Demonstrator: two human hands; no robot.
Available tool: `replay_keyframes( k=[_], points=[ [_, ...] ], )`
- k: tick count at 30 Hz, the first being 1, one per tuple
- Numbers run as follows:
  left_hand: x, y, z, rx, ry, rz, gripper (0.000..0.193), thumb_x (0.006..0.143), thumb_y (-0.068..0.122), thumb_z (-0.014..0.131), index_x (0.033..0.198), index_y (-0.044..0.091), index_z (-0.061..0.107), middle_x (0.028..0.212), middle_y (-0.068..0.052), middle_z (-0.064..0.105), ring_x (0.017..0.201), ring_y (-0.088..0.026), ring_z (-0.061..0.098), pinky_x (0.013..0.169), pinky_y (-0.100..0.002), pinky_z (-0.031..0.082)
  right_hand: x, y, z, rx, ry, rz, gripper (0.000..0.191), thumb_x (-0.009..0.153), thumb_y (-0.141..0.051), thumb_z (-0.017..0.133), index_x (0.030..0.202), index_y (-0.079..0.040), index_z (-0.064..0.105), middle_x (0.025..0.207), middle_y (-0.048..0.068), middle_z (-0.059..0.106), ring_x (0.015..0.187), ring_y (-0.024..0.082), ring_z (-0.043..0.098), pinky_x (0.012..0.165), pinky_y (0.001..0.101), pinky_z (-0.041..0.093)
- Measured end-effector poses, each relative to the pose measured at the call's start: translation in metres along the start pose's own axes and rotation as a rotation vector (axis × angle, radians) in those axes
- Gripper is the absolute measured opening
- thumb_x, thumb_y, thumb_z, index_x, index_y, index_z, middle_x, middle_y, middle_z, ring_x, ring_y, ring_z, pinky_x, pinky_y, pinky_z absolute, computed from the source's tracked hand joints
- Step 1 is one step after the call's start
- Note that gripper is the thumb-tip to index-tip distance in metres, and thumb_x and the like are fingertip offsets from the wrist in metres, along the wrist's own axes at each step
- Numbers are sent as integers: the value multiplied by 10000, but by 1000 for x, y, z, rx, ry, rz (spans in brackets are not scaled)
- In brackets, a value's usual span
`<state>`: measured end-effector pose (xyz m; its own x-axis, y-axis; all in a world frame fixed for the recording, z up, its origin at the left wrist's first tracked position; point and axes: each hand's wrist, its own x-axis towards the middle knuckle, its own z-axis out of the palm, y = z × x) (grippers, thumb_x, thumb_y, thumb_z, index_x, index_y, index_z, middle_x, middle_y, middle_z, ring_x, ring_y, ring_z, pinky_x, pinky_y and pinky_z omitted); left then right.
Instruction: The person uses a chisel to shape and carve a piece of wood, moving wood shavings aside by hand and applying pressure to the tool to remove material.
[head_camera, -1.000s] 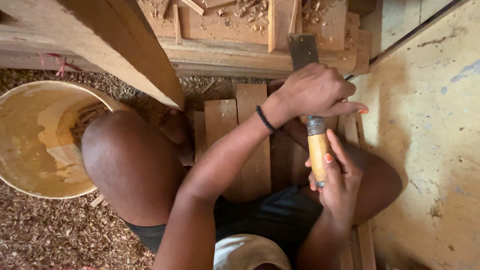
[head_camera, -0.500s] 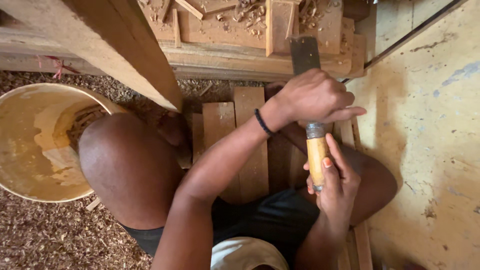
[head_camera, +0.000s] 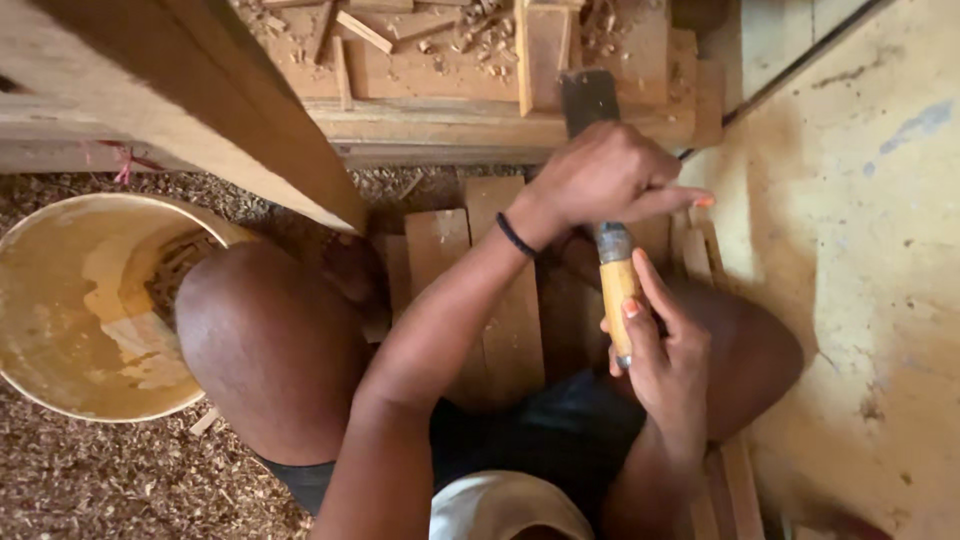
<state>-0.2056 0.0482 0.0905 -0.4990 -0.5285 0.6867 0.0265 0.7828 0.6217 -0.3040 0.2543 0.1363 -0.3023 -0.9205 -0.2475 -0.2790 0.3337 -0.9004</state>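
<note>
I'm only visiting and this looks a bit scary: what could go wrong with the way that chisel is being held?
1. The left hand wraps the chisel close to its wide blade; a slip could cut the fingers.
2. The right hand grips the yellow handle directly above a bare knee, so a jolt might bruise it.
3. Wood chips litter the workpiece and might deflect the edge.

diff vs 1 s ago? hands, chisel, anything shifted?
Barely anything. The left hand stays wrapped over the chisel near its blade, and the right hand stays on the yellow handle; both drifted slightly. No grip taken or released. Bucket and wooden planks unchanged.
</note>
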Motion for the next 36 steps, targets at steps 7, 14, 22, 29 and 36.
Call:
replay_keyframes(
  k=[7, 14, 22, 29, 36],
  points=[
    [-5, -14, 2, -10, -8, -18, 591, 981, 502, 693, 564, 97, 585, 530, -77, 580, 461, -248, 588, 467, -398, 437, 0, -10, 10, -37, -14, 11, 510, 1008, -166, 579, 1517, -162, 537, 742, 56, 643, 524, 82, 526, 435, 258, 490],
    [11, -50, -1, 84, -119, -17, 573, 983, 533, 676, 583, 125, 632, 499, -76, 574, 404, -262, 568, 432, -397, 451, 28, -12, 34, -12, 4, 38, 509, 1013, -156, 551, 1521, -179, 531, 753, 51, 640, 522, 82, 531, 432, 260, 498],
    [17, -62, -11, 121, 6, -2, 539, 942, 557, 684, 629, 118, 669, 576, -92, 625, 507, -342, 604, 463, -441, 463, 53, -5, 38, 81, 7, 11, 523, 1022, -184, 545, 1544, -175, 511, 782, 91, 649, 519, 87, 518, 427, 254, 473],
    [25, -49, -8, 251, -111, 80, 539, 982, 555, 620, 666, 120, 664, 557, -83, 624, 453, -293, 627, 449, -431, 489, 55, 15, 29, 417, -16, -67, 526, 1042, -225, 551, 1538, -58, 499, 845, 166, 670, 479, 120, 505, 409, 245, 423],
    [27, -19, 17, 199, -30, 97, 529, 1014, 499, 584, 652, 115, 630, 533, -55, 601, 423, -268, 626, 419, -410, 497, 29, 19, -6, 313, 6, -103, 507, 1048, -166, 534, 1528, -7, 502, 926, 175, 672, 584, 144, 565, 433, 254, 445]
  ],
)
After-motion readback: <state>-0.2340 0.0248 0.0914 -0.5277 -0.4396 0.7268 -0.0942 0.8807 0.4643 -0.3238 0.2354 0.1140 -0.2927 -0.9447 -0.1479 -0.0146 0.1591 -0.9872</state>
